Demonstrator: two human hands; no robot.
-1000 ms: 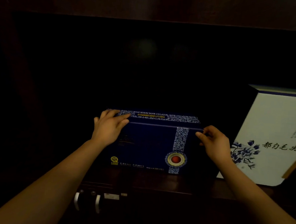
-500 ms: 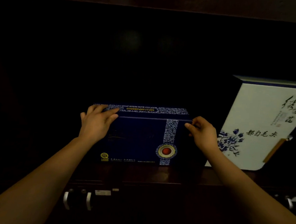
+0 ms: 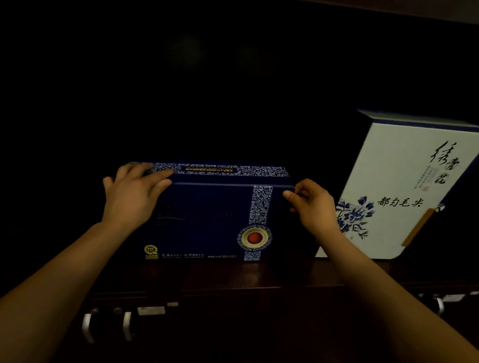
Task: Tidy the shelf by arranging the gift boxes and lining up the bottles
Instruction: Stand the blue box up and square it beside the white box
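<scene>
A dark blue gift box (image 3: 205, 215) with a patterned white band and a red round seal stands on its long edge on the dark wooden shelf (image 3: 255, 277). My left hand (image 3: 132, 194) lies over its upper left corner, fingers across the top edge. My right hand (image 3: 312, 205) grips its upper right corner with curled fingers. A taller white gift box (image 3: 406, 191) with blue flowers and black calligraphy stands just to the right, leaning a little. No bottles show in the dark shelf.
The shelf's back and left side are too dark to make out. Below the shelf edge, metal cabinet handles (image 3: 106, 324) show at lower left, and another handle (image 3: 438, 304) at the right.
Both hands have stayed on the blue box's upper corners. The boxes sit further left in view than a second ago, so more of the white box shows.
</scene>
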